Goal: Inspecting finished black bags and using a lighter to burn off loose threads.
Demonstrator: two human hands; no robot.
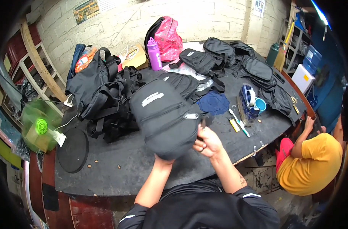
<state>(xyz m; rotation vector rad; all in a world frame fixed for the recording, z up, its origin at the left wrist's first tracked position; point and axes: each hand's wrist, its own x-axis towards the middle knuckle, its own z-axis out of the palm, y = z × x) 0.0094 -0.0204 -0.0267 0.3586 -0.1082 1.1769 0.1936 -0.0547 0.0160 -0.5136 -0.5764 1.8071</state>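
Observation:
A black backpack (164,118) with a white printed mark and zipped front pockets is held up in front of me, tilted above the table. My left hand (164,160) holds it from beneath at its lower end, with the fingers hidden behind the bag. At the bag's right edge my right hand (208,141) is closed, fingers curled, gripping a dark part of its side. A small clear plastic piece (192,116) shows on the bag near that hand. Behind it lies another black bag (179,84), partly covered.
Black bags and straps (105,91) are heaped at the left of the dark table (113,175). A purple bottle (154,54) stands by a pink backpack (169,38). To the right lie a blue cloth (214,103), a toothbrush (239,122) and a yellow lighter (234,125). A person in yellow (311,164) sits at the right.

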